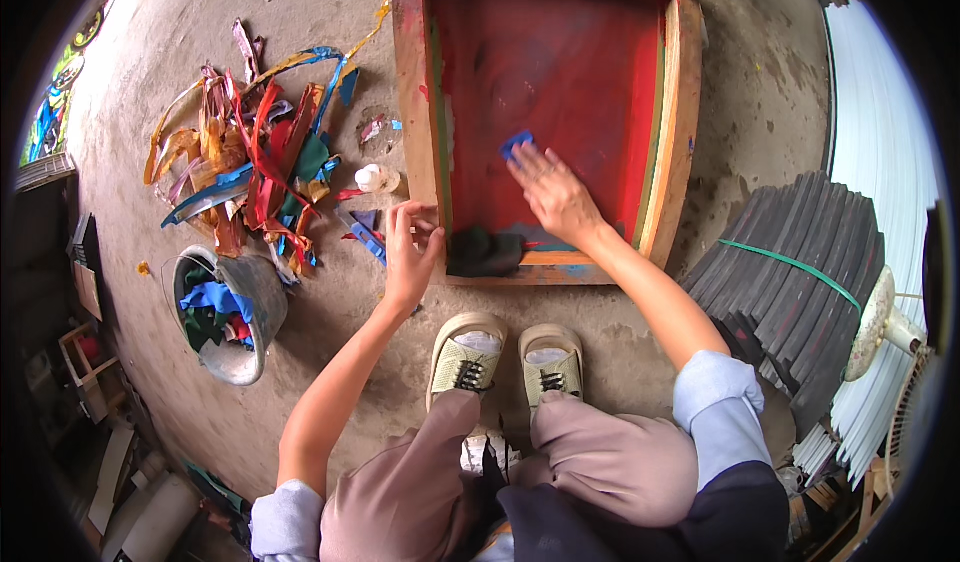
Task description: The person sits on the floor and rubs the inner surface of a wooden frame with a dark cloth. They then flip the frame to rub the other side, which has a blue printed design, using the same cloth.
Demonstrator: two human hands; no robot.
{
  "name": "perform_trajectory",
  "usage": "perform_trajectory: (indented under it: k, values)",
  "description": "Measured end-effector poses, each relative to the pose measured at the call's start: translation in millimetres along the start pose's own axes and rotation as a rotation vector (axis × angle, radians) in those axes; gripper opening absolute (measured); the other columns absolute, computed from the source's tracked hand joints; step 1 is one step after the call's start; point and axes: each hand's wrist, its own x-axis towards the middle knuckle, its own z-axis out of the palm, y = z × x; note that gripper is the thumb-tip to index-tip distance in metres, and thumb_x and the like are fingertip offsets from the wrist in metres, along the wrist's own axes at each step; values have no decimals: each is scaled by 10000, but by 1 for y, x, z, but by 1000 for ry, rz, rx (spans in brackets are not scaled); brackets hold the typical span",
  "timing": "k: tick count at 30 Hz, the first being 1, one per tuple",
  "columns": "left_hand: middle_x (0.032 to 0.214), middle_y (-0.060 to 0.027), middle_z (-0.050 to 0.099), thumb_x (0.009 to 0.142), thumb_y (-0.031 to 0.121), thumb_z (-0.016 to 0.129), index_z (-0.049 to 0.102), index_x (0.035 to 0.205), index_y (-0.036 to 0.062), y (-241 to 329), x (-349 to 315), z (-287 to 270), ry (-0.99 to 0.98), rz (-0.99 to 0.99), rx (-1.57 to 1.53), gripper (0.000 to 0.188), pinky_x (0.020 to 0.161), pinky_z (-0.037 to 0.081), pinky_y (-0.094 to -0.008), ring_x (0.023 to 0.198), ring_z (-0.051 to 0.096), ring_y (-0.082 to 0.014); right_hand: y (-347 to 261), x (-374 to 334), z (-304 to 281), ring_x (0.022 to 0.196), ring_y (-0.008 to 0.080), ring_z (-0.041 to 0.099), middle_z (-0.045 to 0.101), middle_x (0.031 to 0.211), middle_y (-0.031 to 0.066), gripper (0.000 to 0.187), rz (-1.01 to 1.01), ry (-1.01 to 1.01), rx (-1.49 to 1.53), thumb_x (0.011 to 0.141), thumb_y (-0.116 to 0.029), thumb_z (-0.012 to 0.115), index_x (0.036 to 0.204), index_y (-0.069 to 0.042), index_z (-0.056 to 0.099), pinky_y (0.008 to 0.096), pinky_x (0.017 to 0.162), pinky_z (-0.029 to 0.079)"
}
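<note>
A wooden frame (683,112) with a red-stained screen (560,72) stretched inside it lies on the ground in front of me. My right hand (556,194) reaches over the screen, its fingers pressing a small blue cloth (517,145) against the red surface. Most of that cloth is hidden under the fingertips. At the frame's near left corner, my left hand (411,247) is bent round the wooden edge, fingers curled. A dark cloth (484,252) rests inside the near left corner. Beside my left hand lies a blue cutter knife (366,236).
Colourful torn strips (255,152) are heaped at the left, near a small white bottle (377,178). A tipped grey bucket (268,307) holds coloured rags. On the right stand a strapped stack of dark slats (790,272), white sheets (880,152) and a fan (905,362).
</note>
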Motion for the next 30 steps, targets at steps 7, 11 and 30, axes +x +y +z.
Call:
perform_trajectory:
  k: [7,11,30]
  values:
    - [1104,-71,468,828,-63,640,550,1127,24,-1,1,0,20,6,5,324,705,495,-248,819,571,-123,20,-8,-17,1434,109,287,331,1555,-28,621,-321,-257,-71,935,-293,535,1503,-148,332,414,1201,199]
    - [1097,-70,467,827,-60,643,553,1126,27,-1,0,3,29,7,-12,324,691,492,-247,812,572,-118,18,-5,-15,1434,96,283,336,1551,-45,641,-265,-222,-163,924,-350,539,1502,-162,333,414,1203,184]
    - [1116,-81,472,809,-63,660,542,1137,18,-2,6,-4,-88,22,-77,358,691,505,-252,808,597,-125,130,64,-68,1430,181,307,393,1520,3,502,319,290,-614,1016,-343,409,1480,-154,372,472,1184,192]
